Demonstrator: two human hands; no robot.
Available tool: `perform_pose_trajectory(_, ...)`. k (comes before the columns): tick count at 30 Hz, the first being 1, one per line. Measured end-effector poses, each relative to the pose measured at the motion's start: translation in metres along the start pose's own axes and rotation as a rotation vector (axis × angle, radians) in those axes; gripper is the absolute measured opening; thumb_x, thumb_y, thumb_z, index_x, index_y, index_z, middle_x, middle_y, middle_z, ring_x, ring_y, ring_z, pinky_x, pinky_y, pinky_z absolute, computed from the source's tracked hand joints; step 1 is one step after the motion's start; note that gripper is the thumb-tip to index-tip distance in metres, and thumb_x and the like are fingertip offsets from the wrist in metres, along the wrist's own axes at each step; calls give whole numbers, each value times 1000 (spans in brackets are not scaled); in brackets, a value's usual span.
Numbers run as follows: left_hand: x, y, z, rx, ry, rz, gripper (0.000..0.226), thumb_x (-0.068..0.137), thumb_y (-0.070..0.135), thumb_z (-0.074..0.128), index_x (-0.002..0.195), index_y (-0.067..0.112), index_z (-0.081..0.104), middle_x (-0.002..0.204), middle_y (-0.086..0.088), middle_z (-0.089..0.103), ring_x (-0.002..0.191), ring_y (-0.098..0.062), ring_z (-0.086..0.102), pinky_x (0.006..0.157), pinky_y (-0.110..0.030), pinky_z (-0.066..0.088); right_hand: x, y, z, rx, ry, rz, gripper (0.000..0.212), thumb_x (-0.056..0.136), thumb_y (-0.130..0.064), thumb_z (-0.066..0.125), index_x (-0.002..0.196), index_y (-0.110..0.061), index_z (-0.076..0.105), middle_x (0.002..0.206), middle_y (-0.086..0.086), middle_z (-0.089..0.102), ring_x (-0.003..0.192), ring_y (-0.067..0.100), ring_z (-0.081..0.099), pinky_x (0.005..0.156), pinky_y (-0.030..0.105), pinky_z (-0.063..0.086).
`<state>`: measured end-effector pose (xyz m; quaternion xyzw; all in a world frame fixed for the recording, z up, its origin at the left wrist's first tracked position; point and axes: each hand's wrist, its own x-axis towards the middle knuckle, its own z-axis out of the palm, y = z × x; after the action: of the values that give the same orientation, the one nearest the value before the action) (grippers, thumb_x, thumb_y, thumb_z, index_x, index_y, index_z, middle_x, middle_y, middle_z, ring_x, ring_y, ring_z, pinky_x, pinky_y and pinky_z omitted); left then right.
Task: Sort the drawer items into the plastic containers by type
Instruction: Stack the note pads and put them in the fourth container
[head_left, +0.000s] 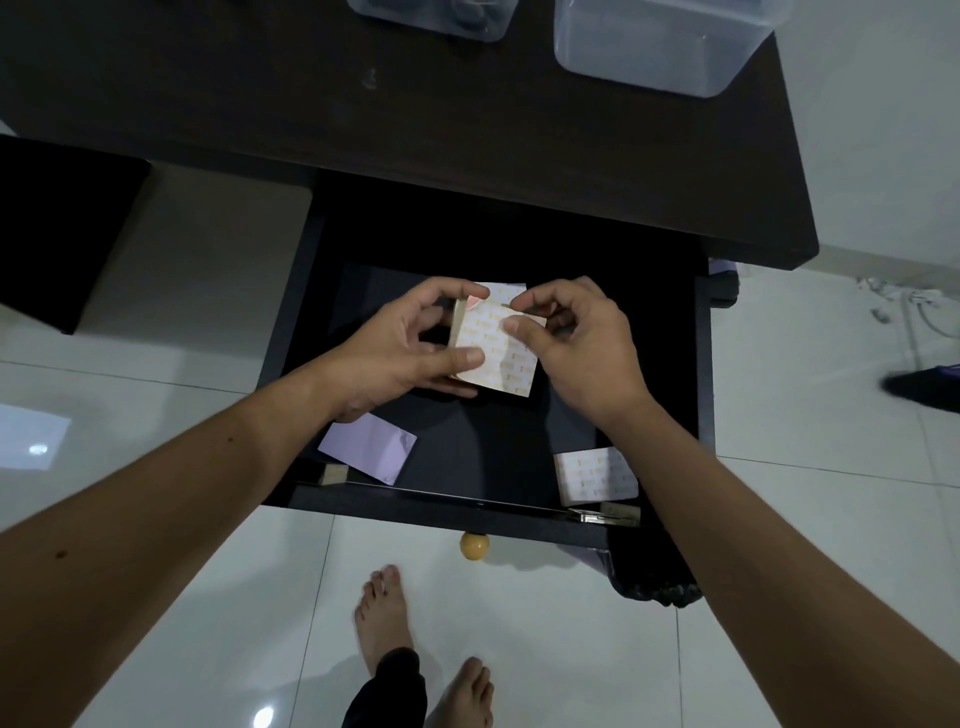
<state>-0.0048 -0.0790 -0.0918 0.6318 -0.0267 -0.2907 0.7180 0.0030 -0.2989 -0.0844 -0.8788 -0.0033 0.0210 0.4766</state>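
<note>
We look down on a white tiled floor (779, 519) and a dark bench (467, 119) that fills the top of the view. At its far edge stand two clear plastic containers: the right container (660, 47) is the larger in view, and the left container (431, 18) is cut off by the frame, with dark things inside that we cannot make out.

Below the bench edge the dark drawer (704, 364) stands pulled out, a round wooden knob (474, 545) on its front.

Above the drawer our two hands meet over a stack of patterned cards (506, 358), white with small orange marks. The left hand (400, 353) grips the stack from its left side, thumb pressed on the top face and the other fingers curled around the far edge and beneath. The right hand (576, 343) has its thumb and forefinger pinched on the right edge of the top card, with the remaining fingers curled in.

On the drawer floor, near the front left corner, lies a lilac pad (369, 449), tilted, partly under our left wrist. Near the front right corner lies a second patterned stack (595, 475), close to our right forearm and well apart from the held one. A small wooden block (335, 474) sits just beside the lilac pad at the front wall.
</note>
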Motion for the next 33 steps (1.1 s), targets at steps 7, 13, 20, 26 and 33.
perform_pose_trajectory(7,0,1,-2,121,69,57,54,92,-7,71,133,23,53,132,-8,68,105,-28,77,81,-37,65,-14,7,-28,49,-193,94,31,85,-30,86,106,-23,65,99,-2,73,89,15,69,80,24,58)
perform_pose_trajectory(13,1,-1,-4,106,109,27,54,93,-10,69,133,20,48,133,-12,63,109,-30,76,74,-44,67,-22,17,-55,-248,-690,204,24,80,-24,90,96,-25,73,94,-4,77,87,10,74,81,27,60)
perform_pose_trajectory(20,1,-2,-3,163,135,39,54,93,-10,69,131,21,48,129,-10,67,100,-22,78,77,-34,65,-33,16,-53,-661,-808,153,24,79,-21,90,97,-26,76,86,-12,72,80,3,68,78,25,56)
perform_pose_trajectory(26,1,-1,-4,192,120,55,53,92,-7,72,129,25,52,129,-10,69,102,-21,77,86,-30,61,-36,14,-59,-689,-872,79,24,82,-23,85,96,-34,69,95,-13,66,90,4,62,87,36,57)
perform_pose_trajectory(33,0,0,-4,192,106,72,53,94,-4,71,132,29,54,129,-10,68,103,-24,77,89,-32,61,-29,0,-67,-333,-764,85,24,86,-15,84,93,-34,72,94,-9,73,85,13,71,84,34,61)
